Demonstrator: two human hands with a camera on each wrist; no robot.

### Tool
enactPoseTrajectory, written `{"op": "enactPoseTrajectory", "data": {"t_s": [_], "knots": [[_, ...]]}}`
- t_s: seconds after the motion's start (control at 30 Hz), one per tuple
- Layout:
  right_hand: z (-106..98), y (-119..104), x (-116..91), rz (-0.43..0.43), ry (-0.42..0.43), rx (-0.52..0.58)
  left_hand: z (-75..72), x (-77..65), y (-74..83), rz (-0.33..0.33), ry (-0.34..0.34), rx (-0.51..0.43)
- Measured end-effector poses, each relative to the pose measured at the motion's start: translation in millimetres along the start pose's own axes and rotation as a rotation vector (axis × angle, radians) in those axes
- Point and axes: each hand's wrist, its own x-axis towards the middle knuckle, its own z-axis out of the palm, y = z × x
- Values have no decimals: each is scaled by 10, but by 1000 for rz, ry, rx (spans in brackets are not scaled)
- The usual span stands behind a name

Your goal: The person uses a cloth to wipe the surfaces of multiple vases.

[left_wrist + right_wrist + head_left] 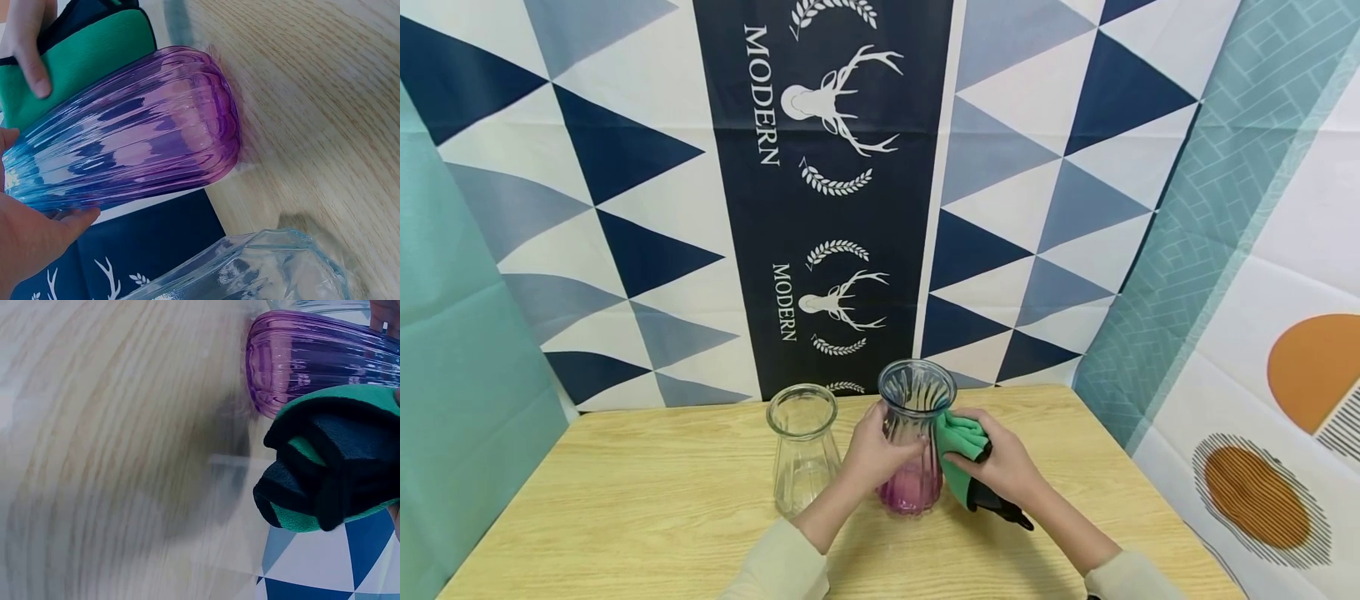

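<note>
A ribbed glass vase (912, 475), blue at the flared rim and pink-purple at the base, stands upright on the table. My left hand (880, 450) grips it round the neck from the left, thumb across the front. On its other side my right hand (1000, 458) holds a bunched green cloth with black edging (955, 442) against the vase below the rim. In the right wrist view the folded cloth (325, 462) hangs beside the purple base (269, 362). The left wrist view shows the cloth (94, 62) along the vase's side (144, 137).
A clear glass vase (805, 458) stands just left of the coloured one, partly behind my left forearm. The light wood table (647, 492) ends at a patterned cloth wall (842, 208) close behind both vases. More hung cloth (467, 333) borders the sides.
</note>
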Motion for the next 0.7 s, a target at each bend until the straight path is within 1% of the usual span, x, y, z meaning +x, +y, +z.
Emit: {"op": "enactPoseTrajectory", "data": {"t_s": [0.2, 0.33, 0.53, 0.7], "knots": [[-5, 28, -74, 10, -82, -66, -3, 3, 12, -6, -1, -1], [-9, 61, -115, -27, -112, -129, -7, 2, 11, -2, 3, -15], [-32, 119, -155, -119, -113, -286, -8, 8, 0, 9, -1, -9], [-60, 169, -190, -227, -120, -437, -10, 6, 2, 2, -11, -3]]}}
